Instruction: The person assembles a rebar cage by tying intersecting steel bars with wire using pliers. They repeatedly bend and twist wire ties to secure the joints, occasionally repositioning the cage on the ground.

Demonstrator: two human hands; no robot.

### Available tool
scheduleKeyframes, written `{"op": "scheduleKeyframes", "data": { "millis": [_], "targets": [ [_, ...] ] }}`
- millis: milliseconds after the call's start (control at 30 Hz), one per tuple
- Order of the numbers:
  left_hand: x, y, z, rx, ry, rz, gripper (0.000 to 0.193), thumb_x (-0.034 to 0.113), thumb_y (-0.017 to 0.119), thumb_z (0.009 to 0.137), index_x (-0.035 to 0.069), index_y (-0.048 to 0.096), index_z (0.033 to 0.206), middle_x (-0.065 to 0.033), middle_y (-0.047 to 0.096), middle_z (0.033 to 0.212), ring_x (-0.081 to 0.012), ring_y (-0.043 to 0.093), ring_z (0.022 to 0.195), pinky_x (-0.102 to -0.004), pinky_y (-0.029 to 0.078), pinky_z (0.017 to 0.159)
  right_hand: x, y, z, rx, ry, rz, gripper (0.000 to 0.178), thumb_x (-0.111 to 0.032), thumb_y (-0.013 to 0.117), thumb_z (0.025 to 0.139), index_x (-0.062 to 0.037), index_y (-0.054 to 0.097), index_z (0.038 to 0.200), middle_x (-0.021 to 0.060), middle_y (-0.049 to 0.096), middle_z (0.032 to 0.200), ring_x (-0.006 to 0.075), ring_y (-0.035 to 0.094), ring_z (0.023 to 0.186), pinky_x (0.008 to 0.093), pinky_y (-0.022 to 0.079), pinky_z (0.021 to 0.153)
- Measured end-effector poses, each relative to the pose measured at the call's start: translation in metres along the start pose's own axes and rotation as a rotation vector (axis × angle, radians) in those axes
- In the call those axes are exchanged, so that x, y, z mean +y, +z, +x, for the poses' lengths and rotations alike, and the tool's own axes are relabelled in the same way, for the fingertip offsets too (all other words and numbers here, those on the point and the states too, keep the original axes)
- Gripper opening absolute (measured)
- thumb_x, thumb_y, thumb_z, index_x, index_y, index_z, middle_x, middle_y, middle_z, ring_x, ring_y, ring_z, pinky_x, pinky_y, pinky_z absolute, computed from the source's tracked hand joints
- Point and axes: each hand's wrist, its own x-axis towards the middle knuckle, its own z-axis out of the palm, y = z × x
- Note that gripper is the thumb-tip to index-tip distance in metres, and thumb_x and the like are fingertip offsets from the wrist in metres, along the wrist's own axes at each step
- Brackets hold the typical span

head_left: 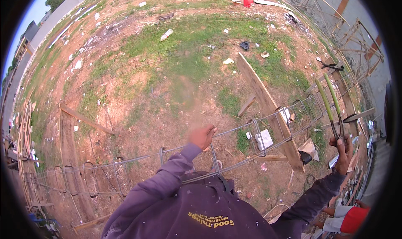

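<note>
A long rebar cage point(234, 130) of thin steel bars and square stirrups runs across in front of me. My left hand point(202, 137) is over its upper bars, beside a dark stirrup point(215, 155). The fingers look curled, though the hand is slightly blurred and whatever is in them cannot be made out. Out at the right, my right hand point(344, 152) is closed round the lower metal end of a pair of pincers point(325, 101). Their two green-covered handles point up and stand apart.
Upright planks, one at right point(268, 107) and one at left point(71, 142), support the cage. A white block point(264, 140) lies beneath it. Bamboo scaffolding point(356, 42) stands by the right wall. Another person point(351, 218) in red is at lower right. Litter dots the grassy ground.
</note>
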Motion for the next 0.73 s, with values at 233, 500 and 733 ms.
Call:
{"op": "scheduleKeyframes", "data": {
  "millis": [233, 500, 733],
  "targets": [
    [-0.020, -0.011, 0.003, -0.207, -0.094, -0.324, 0.038, 0.028, 0.066, 0.091, 0.005, 0.063, 0.122, -0.0068, 0.064, 0.067, -0.0137, 0.057, 0.055, -0.0332, 0.047, 0.056, 0.048, 0.172, -0.042, -0.257, 0.262, 0.982, 0.056, -0.031, 0.049, 0.101, -0.0075, 0.029, 0.147, 0.0096, 0.063, 0.086, 0.0175, 0.062, 0.068, 0.0325, 0.055, 0.061],
    [-0.030, -0.021, -0.019, -0.279, -0.120, -0.320, 0.050, 0.016, 0.073, 0.078, 0.006, 0.062, 0.125, -0.0153, 0.070, 0.101, -0.0241, 0.068, 0.082, -0.0343, 0.053, 0.077, 0.102, 0.359, -0.047, -0.070, 0.484, 1.113, 0.061, -0.015, 0.051, 0.099, -0.0170, 0.020, 0.152, 0.0127, 0.056, 0.125, 0.0262, 0.061, 0.106, 0.0407, 0.054, 0.083],
    [-0.037, -0.015, -0.014, -0.305, -0.169, -0.229, 0.045, 0.022, 0.074, 0.077, 0.007, 0.067, 0.120, -0.0160, 0.070, 0.108, -0.0288, 0.069, 0.087, -0.0370, 0.052, 0.081, 0.142, 0.416, -0.046, -0.006, 0.423, 1.045, 0.073, -0.008, 0.051, 0.094, -0.0232, 0.014, 0.155, 0.0110, 0.047, 0.138, 0.0331, 0.056, 0.117, 0.0491, 0.050, 0.093]
  ]
}}
